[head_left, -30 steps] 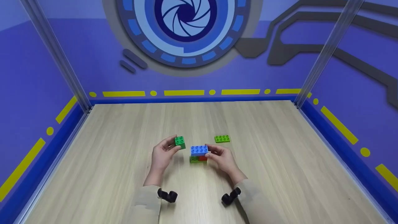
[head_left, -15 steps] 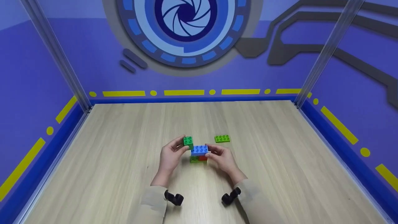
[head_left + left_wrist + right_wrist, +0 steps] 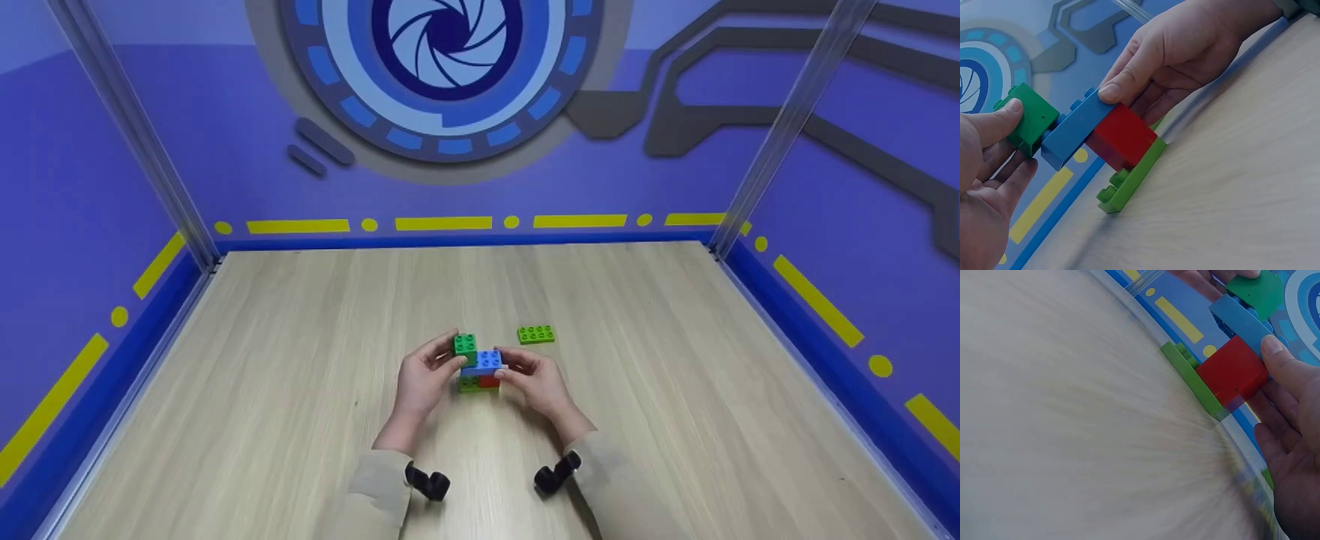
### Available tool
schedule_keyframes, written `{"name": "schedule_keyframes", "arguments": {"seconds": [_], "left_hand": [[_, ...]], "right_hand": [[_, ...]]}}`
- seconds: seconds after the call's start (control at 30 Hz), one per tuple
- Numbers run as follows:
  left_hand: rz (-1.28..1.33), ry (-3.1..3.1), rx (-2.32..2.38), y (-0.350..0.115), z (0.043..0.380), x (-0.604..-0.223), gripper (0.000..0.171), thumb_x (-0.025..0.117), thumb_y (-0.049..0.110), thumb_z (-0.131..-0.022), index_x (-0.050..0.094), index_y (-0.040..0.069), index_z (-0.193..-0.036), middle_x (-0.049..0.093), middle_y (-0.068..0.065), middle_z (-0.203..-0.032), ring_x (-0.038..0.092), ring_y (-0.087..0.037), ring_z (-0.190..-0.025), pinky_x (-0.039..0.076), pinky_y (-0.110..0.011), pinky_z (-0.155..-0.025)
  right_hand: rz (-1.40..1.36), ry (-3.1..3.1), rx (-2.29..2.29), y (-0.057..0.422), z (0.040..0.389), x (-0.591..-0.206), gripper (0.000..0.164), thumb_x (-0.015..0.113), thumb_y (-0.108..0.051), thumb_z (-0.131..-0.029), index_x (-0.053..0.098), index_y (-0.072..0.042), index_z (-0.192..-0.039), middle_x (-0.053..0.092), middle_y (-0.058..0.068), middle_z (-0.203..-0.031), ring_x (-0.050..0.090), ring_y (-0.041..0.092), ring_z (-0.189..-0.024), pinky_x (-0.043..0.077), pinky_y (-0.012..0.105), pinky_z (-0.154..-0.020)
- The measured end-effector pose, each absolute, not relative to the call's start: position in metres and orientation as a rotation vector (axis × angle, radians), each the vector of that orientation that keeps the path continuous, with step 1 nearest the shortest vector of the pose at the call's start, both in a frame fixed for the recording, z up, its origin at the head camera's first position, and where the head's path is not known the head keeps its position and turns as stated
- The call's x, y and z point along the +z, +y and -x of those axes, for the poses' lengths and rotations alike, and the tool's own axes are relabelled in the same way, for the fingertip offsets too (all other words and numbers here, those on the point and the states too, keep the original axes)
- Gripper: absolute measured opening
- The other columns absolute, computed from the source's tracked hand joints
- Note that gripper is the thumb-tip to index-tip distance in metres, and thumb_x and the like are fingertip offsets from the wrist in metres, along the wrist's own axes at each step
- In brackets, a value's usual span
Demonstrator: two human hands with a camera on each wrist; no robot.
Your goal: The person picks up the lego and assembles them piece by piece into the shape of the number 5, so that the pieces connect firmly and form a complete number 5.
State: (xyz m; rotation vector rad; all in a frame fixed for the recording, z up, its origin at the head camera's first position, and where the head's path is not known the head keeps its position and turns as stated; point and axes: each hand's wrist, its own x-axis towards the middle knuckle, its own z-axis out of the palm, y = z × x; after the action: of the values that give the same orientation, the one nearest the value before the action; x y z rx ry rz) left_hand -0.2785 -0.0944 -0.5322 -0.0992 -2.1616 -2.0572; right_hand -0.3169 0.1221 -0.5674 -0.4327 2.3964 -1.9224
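Note:
A stack of toy bricks stands mid-table: a flat lime-green brick at the bottom, a red brick over its right part, and a long blue brick on top, jutting left. My right hand pinches the blue brick's right end between thumb and fingers. Between thumb and fingers of my left hand is a square dark-green brick, right at the studs on the blue brick's left half. In the right wrist view the green brick looks slightly tilted against the blue one.
A second flat lime-green brick lies on the wooden table behind the stack, to its right. Purple-blue panels wall the table at the back and both sides. Each sleeve cuff carries a small black camera.
My left hand has moved right with the dark-green brick, from beside the stack to over the blue brick's left half. My right hand has stayed at the stack.

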Motion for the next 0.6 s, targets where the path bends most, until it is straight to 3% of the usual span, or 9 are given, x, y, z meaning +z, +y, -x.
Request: {"name": "schedule_keyframes", "arguments": {"seconds": [0.37, 0.6], "left_hand": [[0.189, -2.193, -1.975, -0.0913, 0.2764, -0.5328, 0.048, 0.073, 0.01, -0.095, 0.061, 0.004, -0.142, 0.065, -0.019, -0.139, 0.065, -0.034, -0.127, 0.057, -0.027, -0.102], [0.285, -2.181, -1.911, -0.0895, 0.2778, -0.5353, 0.047, 0.073, 0.008, -0.095, 0.062, 0.004, -0.141, 0.062, -0.021, -0.143, 0.062, -0.037, -0.131, 0.053, -0.036, -0.108]], "right_hand": [[0.405, 2.406, -1.928, 0.1219, 0.3157, -0.5665, 0.04, 0.078, -0.015, -0.092, 0.071, -0.006, -0.13, 0.073, 0.016, -0.128, 0.069, 0.027, -0.118, 0.058, 0.023, -0.097], [0.379, 2.419, -1.921, 0.1202, 0.3141, -0.5648, 0.039, 0.075, -0.009, -0.093, 0.069, -0.003, -0.131, 0.072, 0.017, -0.129, 0.068, 0.029, -0.118, 0.058, 0.022, -0.094]]}}
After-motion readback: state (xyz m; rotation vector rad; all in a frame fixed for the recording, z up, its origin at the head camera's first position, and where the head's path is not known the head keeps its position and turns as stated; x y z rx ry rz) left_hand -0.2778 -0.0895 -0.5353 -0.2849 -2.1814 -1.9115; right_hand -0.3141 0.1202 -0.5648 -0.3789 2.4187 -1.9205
